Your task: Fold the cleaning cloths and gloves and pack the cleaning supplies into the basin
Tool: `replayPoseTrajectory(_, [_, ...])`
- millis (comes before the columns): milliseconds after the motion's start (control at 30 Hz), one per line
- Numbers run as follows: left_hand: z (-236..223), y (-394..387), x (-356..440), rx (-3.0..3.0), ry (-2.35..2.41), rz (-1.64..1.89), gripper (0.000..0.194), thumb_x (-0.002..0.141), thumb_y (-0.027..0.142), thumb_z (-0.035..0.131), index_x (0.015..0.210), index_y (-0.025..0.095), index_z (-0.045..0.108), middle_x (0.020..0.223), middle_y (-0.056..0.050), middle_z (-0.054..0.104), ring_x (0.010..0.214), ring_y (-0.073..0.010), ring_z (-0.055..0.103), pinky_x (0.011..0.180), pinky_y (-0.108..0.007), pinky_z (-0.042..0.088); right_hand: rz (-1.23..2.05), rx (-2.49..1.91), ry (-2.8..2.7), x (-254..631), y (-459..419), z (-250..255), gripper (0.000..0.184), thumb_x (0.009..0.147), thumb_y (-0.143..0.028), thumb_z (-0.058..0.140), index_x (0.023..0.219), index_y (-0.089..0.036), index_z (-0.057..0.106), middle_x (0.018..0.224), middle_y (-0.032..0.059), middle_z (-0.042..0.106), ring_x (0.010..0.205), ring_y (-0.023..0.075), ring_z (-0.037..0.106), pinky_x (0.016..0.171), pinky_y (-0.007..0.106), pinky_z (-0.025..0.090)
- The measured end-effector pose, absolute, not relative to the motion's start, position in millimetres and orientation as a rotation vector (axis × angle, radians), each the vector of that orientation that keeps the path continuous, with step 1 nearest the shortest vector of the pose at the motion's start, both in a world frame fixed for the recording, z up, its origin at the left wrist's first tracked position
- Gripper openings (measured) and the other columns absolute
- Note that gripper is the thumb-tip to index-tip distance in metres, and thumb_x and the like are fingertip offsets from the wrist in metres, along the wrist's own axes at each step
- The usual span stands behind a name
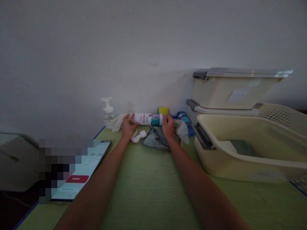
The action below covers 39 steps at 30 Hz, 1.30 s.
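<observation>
A white printed canister point(145, 119) held sideways between a person's two hands.
As I see it from the room, the left hand point(129, 125) grips one end between thumb and fingers; the right hand point(168, 126) is closed on the other. On the green table point(144, 191), a white nozzle point(138, 136) lies just beside the left wrist and a grey mesh cloth point(154, 140) beneath the right. A pump bottle point(109, 115) stands left of the hands, a cream bin point(206, 163) right.
</observation>
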<state>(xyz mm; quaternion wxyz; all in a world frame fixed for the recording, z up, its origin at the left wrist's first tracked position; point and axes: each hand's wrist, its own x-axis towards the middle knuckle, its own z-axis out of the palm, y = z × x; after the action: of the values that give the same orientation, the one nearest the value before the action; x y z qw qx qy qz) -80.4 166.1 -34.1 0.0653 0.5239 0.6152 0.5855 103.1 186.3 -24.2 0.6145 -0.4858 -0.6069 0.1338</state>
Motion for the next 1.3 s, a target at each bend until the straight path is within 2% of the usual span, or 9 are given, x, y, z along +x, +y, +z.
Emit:
replayPoseTrajectory(200, [-34.1, 164.0, -80.0, 1.57, 1.809, 1.749, 0.056, 0.057, 0.006, 0.069, 0.111, 0.015, 0.062, 0.131, -0.013, 0.047, 0.122, -0.0294, 0.043, 0.104, -0.041, 0.031, 0.246, -1.128, -1.48, 102.0, 187.4, -24.9, 0.029, 0.086, -0.026, 0.031, 0.08, -0.014, 0.058, 0.082, 0.0098, 0.058, 0.084, 0.0206, 0.053, 0.079, 0.034, 0.04])
replayPoseTrajectory(367, [-32.5, 163.8, -79.1, 1.53, 1.769, 1.757, 0.049, 0.062, 0.009, 0.064, 0.11, 0.014, 0.062, 0.132, -0.013, 0.046, 0.124, -0.0285, 0.041, 0.105, -0.04, 0.029, 0.157, -1.027, -1.685, 95.5, 169.8, -19.3, 0.027, 0.082, -0.022, 0.043, 0.103, -0.013, 0.058, 0.118, 0.0161, 0.048, 0.117, 0.0255, 0.039, 0.099, 0.044, 0.027])
replayPoseTrajectory(433, [-31.5, 163.7, -78.9, 1.511, 1.754, 1.768, 0.043, 0.067, 0.013, 0.06, 0.109, 0.015, 0.062, 0.133, -0.012, 0.047, 0.125, -0.0274, 0.04, 0.106, -0.04, 0.028, 0.145, -0.869, -1.95, 91.2, 159.8, -16.8, 0.025, 0.079, -0.021, 0.051, 0.102, -0.015, 0.06, 0.118, 0.0125, 0.05, 0.115, 0.0225, 0.042, 0.099, 0.038, 0.031])
replayPoseTrajectory(533, [-30.1, 163.1, -78.5, 1.487, 1.733, 1.779, 0.035, 0.075, 0.021, 0.054, 0.108, 0.013, 0.063, 0.133, -0.013, 0.047, 0.126, -0.0264, 0.039, 0.106, -0.04, 0.027, 0.162, -0.666, -2.294, 85.4, 151.0, -15.6, 0.02, 0.07, -0.023, 0.066, 0.089, -0.019, 0.065, 0.099, 0.005, 0.06, 0.099, 0.0178, 0.053, 0.09, 0.029, 0.041])
replayPoseTrajectory(600, [-29.3, 162.6, -78.4, 1.477, 1.722, 1.784, 0.033, 0.08, 0.025, 0.048, 0.106, 0.012, 0.063, 0.133, -0.014, 0.047, 0.126, -0.0255, 0.039, 0.106, -0.04, 0.027, 0.156, -0.634, -2.401, 83.5, 151.0, -16.1, 0.022, 0.068, -0.024, 0.07, 0.089, -0.018, 0.066, 0.093, 0.0035, 0.062, 0.094, 0.0166, 0.055, 0.087, 0.027, 0.042])
replayPoseTrajectory(733, [-28.1, 162.5, -78.3, 1.457, 1.719, 1.792, 0.036, 0.084, 0.032, 0.043, 0.106, 0.011, 0.063, 0.131, -0.014, 0.049, 0.124, -0.0254, 0.041, 0.107, -0.04, 0.025, 0.088, -0.761, -2.421, 84.7, 157.4, -17.2, 0.028, 0.073, -0.027, 0.068, 0.098, -0.015, 0.067, 0.099, 0.0082, 0.057, 0.098, 0.0197, 0.051, 0.088, 0.032, 0.04])
replayPoseTrajectory(833, [-27.6, 163.1, -78.3, 1.44, 1.725, 1.791, 0.038, 0.084, 0.033, 0.043, 0.106, 0.009, 0.062, 0.131, -0.016, 0.048, 0.124, -0.026, 0.041, 0.107, -0.039, 0.026, 0.033, -0.895, -2.396, 86.0, 158.7, -16.2, 0.031, 0.074, -0.032, 0.066, 0.102, -0.018, 0.067, 0.101, 0.0099, 0.054, 0.1, 0.0238, 0.047, 0.083, 0.036, 0.04])
replayPoseTrajectory(1033, [-28.4, 163.9, -78.5, 1.438, 1.717, 1.794, 0.035, 0.085, 0.031, 0.042, 0.105, 0.011, 0.063, 0.131, -0.013, 0.049, 0.124, -0.0236, 0.041, 0.107, -0.037, 0.026, -0.026, -1.059, -2.384, 84.2, 150.3, -11.7, 0.031, 0.078, -0.034, 0.062, 0.107, -0.023, 0.065, 0.101, 0.0095, 0.054, 0.101, 0.026, 0.045, 0.079, 0.038, 0.04])
replayPoseTrajectory(1300, [-32.0, 165.6, -80.7, 1.483, 1.706, 1.811, 0.032, 0.085, 0.029, 0.042, 0.102, 0.014, 0.064, 0.128, -0.01, 0.053, 0.123, -0.021, 0.043, 0.106, -0.035, 0.027, -0.029, -1.119, -2.363, 82.7, 149.9, -12.9, 0.03, 0.08, -0.032, 0.058, 0.108, -0.022, 0.063, 0.105, 0.0099, 0.054, 0.1, 0.0262, 0.047, 0.079, 0.039, 0.041])
